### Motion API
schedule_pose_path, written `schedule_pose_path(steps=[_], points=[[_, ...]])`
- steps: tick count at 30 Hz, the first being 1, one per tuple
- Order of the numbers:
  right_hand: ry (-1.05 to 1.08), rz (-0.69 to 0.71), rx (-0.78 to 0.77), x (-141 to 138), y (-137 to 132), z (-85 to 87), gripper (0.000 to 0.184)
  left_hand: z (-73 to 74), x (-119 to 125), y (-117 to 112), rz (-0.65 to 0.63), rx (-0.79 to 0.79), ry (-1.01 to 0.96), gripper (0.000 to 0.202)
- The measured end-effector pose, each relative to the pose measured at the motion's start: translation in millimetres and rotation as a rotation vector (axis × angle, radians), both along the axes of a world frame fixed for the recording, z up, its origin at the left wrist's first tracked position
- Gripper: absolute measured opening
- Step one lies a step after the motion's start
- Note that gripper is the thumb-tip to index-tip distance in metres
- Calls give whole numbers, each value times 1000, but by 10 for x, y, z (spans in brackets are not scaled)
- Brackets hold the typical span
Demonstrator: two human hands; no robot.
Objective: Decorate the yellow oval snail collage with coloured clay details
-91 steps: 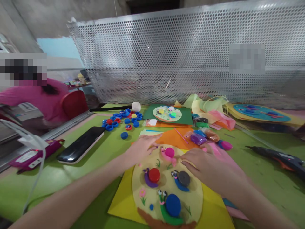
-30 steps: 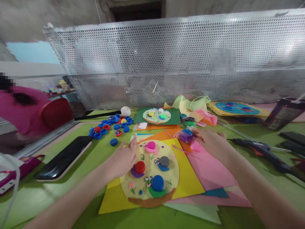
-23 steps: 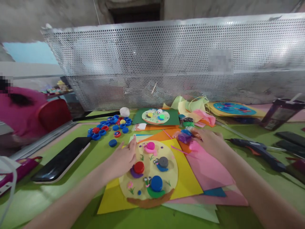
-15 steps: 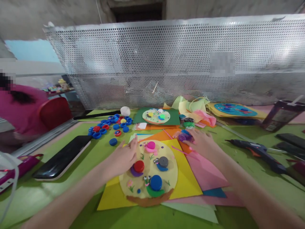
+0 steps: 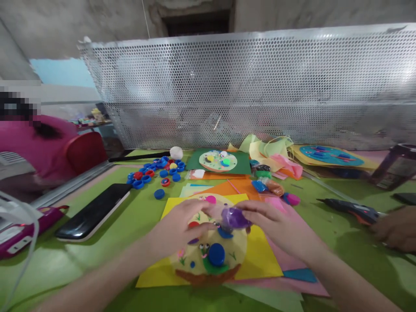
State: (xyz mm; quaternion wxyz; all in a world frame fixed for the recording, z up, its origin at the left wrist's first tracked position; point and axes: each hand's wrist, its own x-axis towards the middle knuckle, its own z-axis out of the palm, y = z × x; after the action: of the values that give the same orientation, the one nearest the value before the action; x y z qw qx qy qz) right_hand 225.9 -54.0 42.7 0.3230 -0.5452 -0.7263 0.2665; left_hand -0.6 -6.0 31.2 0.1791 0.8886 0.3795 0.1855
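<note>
In my right hand (image 5: 271,223) is a small clear bag of purple clay (image 5: 234,217), pinched between closed fingers above the craft disc. My left hand (image 5: 178,223) is at the bag's clear end, thumb and fingers apart; whether it touches the plastic I cannot tell. Below both hands lies a round cream disc (image 5: 238,249) on yellow paper (image 5: 264,255). It carries clay snails with bottle-cap shells, among them a blue cap (image 5: 216,254) and a pink cap (image 5: 211,199). My left hand partly covers the red cap (image 5: 194,224).
Another person's hand (image 5: 394,227) is at the glue gun (image 5: 352,210) on the right. Loose bottle caps (image 5: 159,193) and a phone (image 5: 94,212) lie left. More clay bags (image 5: 274,187), a finished disc (image 5: 217,160) and a dark cup (image 5: 394,167) stand farther back.
My right hand has picked up the purple clay bag from the back right and brought it over the disc. My left hand has moved right toward it. Another person's hand has appeared at right.
</note>
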Motion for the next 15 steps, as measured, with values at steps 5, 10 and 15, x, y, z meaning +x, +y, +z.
schedule_pose_path(steps=[5,10,15], points=[[26,9,-22,-113,-95,-31,34,34,21,-70,-63,-125,-105,24],[14,46,120,-157,-152,-69,22,-14,68,-137,-45,-271,-70,29],[-7,117,122,-241,-188,-91,10,-39,134,-262,-143,-215,-48,26]])
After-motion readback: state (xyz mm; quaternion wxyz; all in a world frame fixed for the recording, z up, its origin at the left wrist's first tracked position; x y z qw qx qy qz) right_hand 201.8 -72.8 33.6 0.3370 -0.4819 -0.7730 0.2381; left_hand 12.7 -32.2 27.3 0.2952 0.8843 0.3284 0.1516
